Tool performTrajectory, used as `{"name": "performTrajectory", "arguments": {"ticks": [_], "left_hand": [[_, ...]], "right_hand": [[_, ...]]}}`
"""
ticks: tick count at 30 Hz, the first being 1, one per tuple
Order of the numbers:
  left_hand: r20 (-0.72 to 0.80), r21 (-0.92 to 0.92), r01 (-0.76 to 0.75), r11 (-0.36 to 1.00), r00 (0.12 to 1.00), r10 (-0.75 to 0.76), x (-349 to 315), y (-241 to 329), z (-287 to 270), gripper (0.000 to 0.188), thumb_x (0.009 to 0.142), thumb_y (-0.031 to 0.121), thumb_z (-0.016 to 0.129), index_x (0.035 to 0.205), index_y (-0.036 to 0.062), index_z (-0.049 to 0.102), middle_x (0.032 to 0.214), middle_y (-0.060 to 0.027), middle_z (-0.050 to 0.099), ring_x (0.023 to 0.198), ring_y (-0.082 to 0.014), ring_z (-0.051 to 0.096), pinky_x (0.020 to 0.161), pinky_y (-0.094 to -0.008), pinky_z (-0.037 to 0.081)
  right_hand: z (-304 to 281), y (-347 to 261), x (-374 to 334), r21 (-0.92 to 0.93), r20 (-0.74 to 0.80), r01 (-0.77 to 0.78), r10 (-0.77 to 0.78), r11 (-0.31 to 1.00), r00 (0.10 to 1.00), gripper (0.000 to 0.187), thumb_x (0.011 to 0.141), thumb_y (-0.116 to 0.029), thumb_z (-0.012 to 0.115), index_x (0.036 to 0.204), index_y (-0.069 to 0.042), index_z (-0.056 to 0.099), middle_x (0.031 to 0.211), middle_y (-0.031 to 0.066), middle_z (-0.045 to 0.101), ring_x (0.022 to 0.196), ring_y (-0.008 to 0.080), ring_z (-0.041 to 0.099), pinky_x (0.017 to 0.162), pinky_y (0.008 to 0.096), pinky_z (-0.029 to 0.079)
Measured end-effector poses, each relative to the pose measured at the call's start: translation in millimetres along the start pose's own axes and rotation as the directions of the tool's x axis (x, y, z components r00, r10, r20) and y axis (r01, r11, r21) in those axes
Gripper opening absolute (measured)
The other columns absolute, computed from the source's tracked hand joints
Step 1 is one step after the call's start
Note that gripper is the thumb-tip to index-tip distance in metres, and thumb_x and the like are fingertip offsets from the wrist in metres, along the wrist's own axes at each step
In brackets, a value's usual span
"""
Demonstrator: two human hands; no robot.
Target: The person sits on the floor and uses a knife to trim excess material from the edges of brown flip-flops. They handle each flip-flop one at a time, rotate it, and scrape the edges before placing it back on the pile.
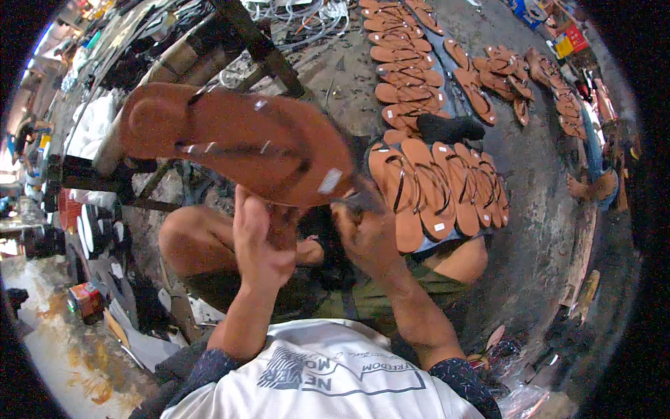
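Observation:
A brown flip-flop (244,140) with dark, shiny straps and a small white sticker is held up in front of me, its toe end toward the right. From below, my left hand (258,237) grips its edge, with the fingers partly hidden behind the sole. My right hand (366,234) is closed at the toe end, around a dark grey, blade-like thing (368,195) that touches the sole's rim. Blur hides what kind of tool this is. Just right of that hand, a row of matching flip-flops (412,188) leans together near my knee.
More brown flip-flops (405,52) lie in rows across the dark floor (537,174). A wooden stool (262,49) stands at the upper left, near piled scraps. Another person's foot (593,187) shows at the right. A small red box (85,299) sits at the left.

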State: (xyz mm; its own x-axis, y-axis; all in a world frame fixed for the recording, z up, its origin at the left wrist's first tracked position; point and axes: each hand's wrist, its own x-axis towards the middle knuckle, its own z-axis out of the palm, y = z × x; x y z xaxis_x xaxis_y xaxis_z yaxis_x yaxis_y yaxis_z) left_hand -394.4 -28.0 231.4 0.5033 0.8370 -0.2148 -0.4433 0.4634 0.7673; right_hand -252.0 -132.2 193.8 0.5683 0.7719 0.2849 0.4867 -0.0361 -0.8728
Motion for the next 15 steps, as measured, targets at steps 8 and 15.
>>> {"name": "performTrajectory", "arguments": {"ticks": [8,15], "left_hand": [[-0.169,-0.068,0.1,0.993,0.979,-0.11,19.7,-26.1,12.7,0.038,0.099,0.04,0.06,0.127,0.0146,0.054,0.11,-0.0018,0.067,0.094,-0.0185,0.069,0.077,-0.038,0.059],[-0.548,0.18,0.405,0.896,0.798,-0.251,-18.4,-23.4,-6.3,0.043,0.101,0.041,0.054,0.133,0.0126,0.054,0.126,-0.0087,0.062,0.112,-0.0303,0.064,0.087,-0.0516,0.058]], "right_hand": [[3.9,-1.2,-38.0,0.097,0.096,-0.168,0.159,0.981,0.983,0.03,0.094,-0.013,0.066,0.12,-0.001,0.056,0.1,0.0165,0.067,0.086,0.024,0.07,0.072,0.0362,0.054],[3.5,17.5,-78.9,-0.124,0.103,-0.166,0.179,0.978,0.978,0.032,0.092,-0.013,0.064,0.122,-0.014,0.054,0.099,0.0155,0.065,0.086,0.0398,0.066,0.073,0.0455,0.056]]}}
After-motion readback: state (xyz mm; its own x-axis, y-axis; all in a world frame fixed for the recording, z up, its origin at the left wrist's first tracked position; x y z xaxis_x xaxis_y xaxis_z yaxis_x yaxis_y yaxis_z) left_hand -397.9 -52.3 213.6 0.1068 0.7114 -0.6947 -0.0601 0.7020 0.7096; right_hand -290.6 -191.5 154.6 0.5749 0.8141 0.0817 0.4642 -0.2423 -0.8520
